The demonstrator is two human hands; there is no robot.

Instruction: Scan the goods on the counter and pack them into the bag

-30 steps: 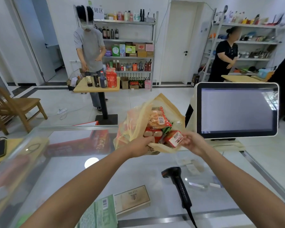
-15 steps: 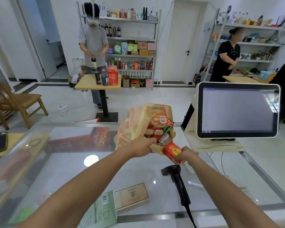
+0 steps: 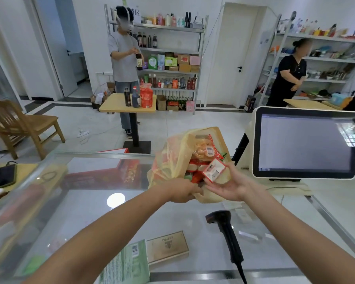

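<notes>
A yellow translucent plastic bag (image 3: 173, 154) stands on the glass counter (image 3: 90, 206), stuffed with red and orange snack packs. My left hand (image 3: 180, 190) grips the bag's near rim and holds its mouth wide. My right hand (image 3: 232, 185) is at the mouth, palm up with fingers spread and straight. A small red-and-white box (image 3: 214, 171) lies against its fingertips and thumb, half inside the bag. A tan flat box (image 3: 167, 248) and a green packet (image 3: 127, 261) lie on the counter near me. The black handheld scanner (image 3: 225, 232) rests to their right.
A white-framed monitor (image 3: 305, 142) stands at the right, close to the bag. A dark phone (image 3: 5, 175) lies on a side surface far left. Beyond the counter are a small table (image 3: 111, 105) with bottles, a wooden chair (image 3: 19, 124), shelves and two people.
My right hand dipped with the red box toward the scanner, then rose back to the bag's mouth and its fingers spread. My left hand kept its grip on the bag.
</notes>
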